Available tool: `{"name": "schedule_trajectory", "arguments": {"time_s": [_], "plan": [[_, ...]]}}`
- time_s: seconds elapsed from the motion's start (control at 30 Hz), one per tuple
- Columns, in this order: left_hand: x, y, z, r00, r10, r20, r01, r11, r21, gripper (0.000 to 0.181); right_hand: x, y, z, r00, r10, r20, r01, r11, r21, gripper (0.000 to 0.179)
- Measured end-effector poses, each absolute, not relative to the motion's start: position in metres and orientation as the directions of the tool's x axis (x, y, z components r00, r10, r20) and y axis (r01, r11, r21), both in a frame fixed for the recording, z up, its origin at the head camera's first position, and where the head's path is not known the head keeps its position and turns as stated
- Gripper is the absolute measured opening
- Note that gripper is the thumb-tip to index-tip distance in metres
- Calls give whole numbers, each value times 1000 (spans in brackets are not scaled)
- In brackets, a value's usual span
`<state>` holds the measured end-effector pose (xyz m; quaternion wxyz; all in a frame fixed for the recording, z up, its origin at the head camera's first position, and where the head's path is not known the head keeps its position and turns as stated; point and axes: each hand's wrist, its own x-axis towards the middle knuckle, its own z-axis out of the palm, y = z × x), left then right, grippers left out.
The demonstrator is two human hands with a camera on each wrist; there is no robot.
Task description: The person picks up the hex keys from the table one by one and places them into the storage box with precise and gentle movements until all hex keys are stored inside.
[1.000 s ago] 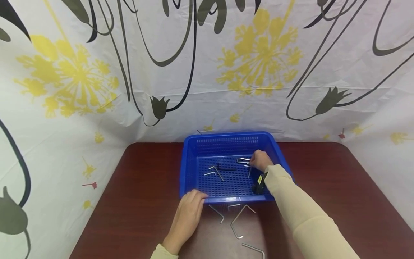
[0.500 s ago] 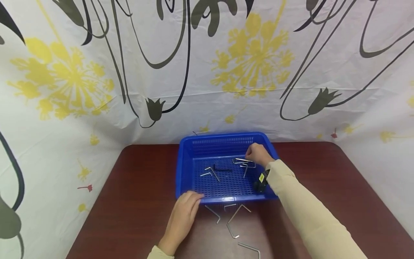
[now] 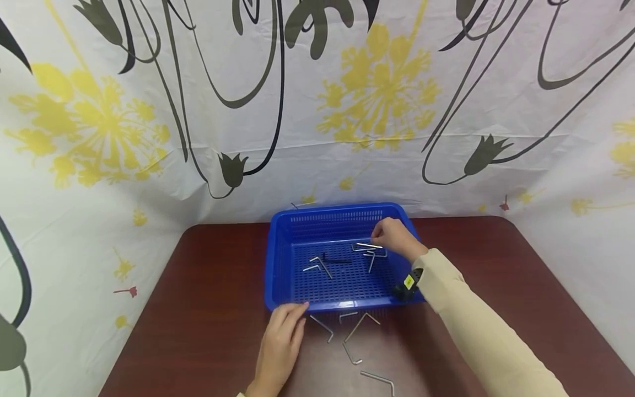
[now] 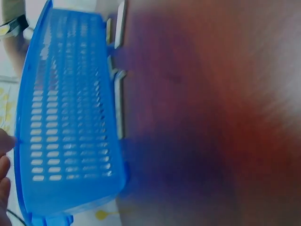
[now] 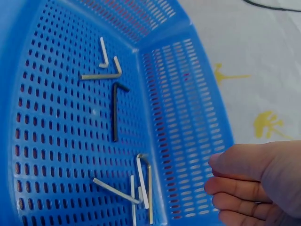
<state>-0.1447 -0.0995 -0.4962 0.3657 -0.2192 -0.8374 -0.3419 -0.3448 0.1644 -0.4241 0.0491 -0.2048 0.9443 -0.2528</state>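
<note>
A blue plastic basket (image 3: 342, 304) stands at the table's back. Several L-shaped hex keys lie on its floor: a black hex key (image 5: 115, 113), silver ones such as the hex key (image 5: 101, 76) at its left, and an overlapping cluster, including a slanting hex key (image 5: 115, 189), at its right. Above that cluster hovers my right hand (image 3: 394, 236), fingers loosely bent; the right wrist view shows nothing held. My left hand (image 3: 279, 347) is at the basket's front left corner, fingertips at the rim, with no visible grip. In the left wrist view only some fingers (image 4: 3, 165) show.
More hex keys, among them an L-shaped hex key (image 3: 378, 379), lie on the brown table (image 3: 208, 314) in front of the basket. A flower-printed white cloth (image 3: 288, 138) hangs behind and at the sides. A black wrist device (image 3: 410, 282) sits on the right wrist.
My right hand has let go of a hex key, now in the cluster, and lifted slightly. My left hand has slid a little back toward me at the rim. The head view shifted slightly.
</note>
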Motion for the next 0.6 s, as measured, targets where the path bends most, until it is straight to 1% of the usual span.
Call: {"name": "schedule_trajectory", "arguments": {"time_s": [0.07,0.13,0.2,0.37,0.6], "plan": [[-141,-96,-499,-605,138,785,649,657,385,24,-340,167,-423,-916,-402,15,-353,786,-508,9],[-138,-93,-502,-602,178,778,668,647,369,24,-335,170,-422,-919,-393,21,-345,779,-524,8],[-136,-90,-506,-624,225,749,671,646,364,26,-330,173,-421,-919,-393,29,-346,769,-537,8],[-137,-87,-518,-698,308,647,632,690,353,32,-320,180,-419,-903,-424,63,-389,750,-535,11],[-147,-87,-530,-781,373,501,565,763,313,28,-302,188,-419,-895,-430,115,-423,741,-521,12]]}}
